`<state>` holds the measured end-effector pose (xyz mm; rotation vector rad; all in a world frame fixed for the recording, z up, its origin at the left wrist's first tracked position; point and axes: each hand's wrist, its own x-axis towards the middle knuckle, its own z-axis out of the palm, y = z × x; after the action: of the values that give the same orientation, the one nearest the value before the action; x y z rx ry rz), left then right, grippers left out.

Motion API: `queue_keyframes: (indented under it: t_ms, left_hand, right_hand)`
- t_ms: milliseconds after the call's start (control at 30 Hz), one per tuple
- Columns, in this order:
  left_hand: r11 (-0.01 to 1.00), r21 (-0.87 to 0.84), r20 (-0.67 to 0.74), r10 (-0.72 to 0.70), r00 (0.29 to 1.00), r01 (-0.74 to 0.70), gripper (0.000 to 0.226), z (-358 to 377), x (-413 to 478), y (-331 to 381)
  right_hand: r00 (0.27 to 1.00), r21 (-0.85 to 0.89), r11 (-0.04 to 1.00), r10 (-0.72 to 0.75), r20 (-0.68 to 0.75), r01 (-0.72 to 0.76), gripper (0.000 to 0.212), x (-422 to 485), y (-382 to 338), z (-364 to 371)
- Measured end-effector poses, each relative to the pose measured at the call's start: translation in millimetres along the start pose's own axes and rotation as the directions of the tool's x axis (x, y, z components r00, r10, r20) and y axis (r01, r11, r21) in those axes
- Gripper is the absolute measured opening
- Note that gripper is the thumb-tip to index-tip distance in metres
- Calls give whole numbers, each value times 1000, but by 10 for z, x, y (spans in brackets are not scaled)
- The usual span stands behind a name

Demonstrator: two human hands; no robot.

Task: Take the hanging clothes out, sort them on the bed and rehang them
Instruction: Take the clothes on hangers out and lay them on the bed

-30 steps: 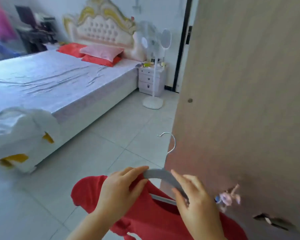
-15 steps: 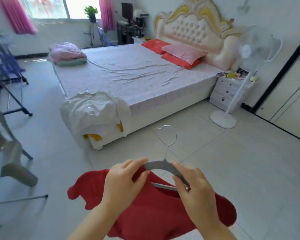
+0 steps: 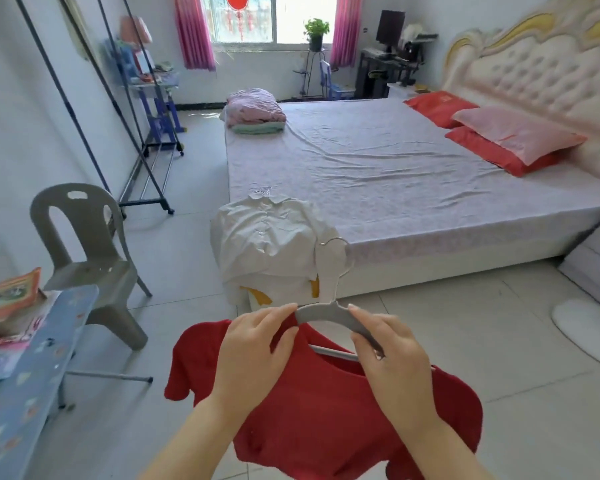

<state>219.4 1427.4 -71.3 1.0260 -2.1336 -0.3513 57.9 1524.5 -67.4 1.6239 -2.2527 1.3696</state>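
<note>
A red T-shirt (image 3: 329,417) hangs on a grey hanger (image 3: 326,311) with a metal hook, held low in front of me. My left hand (image 3: 253,351) pinches the shirt's left shoulder and the hanger's left arm. My right hand (image 3: 392,355) grips the hanger's right arm. On the near corner of the bed (image 3: 413,174) lies a white collared shirt (image 3: 267,237) over a white and yellow garment, hanging off the edge.
A folded pink quilt (image 3: 255,109) sits at the bed's far corner, red and pink pillows (image 3: 506,136) by the headboard. A grey plastic chair (image 3: 87,251), an ironing board (image 3: 25,375) and a bare clothes rack (image 3: 132,140) stand on the left. A fan base (image 3: 586,327) is on the right.
My view has swung left from the wardrobe door toward the bed and window. Both hands keep the same hold on the hanger and red shirt.
</note>
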Motion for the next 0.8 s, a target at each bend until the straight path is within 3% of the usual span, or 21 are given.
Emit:
queue_keyframes:
  t_ms: [400, 800]
  left_hand:
    - [990, 14, -37, -141, 989, 142, 37, 600, 1465, -623]
    - [990, -33, 1, -139, 990, 139, 33, 1207, 3321, -1993]
  right_hand:
    - [981, 130, 984, -140, 132, 122, 43, 1850, 590, 880]
    - [978, 117, 991, -93, 189, 71, 42, 3729, 927, 2348]
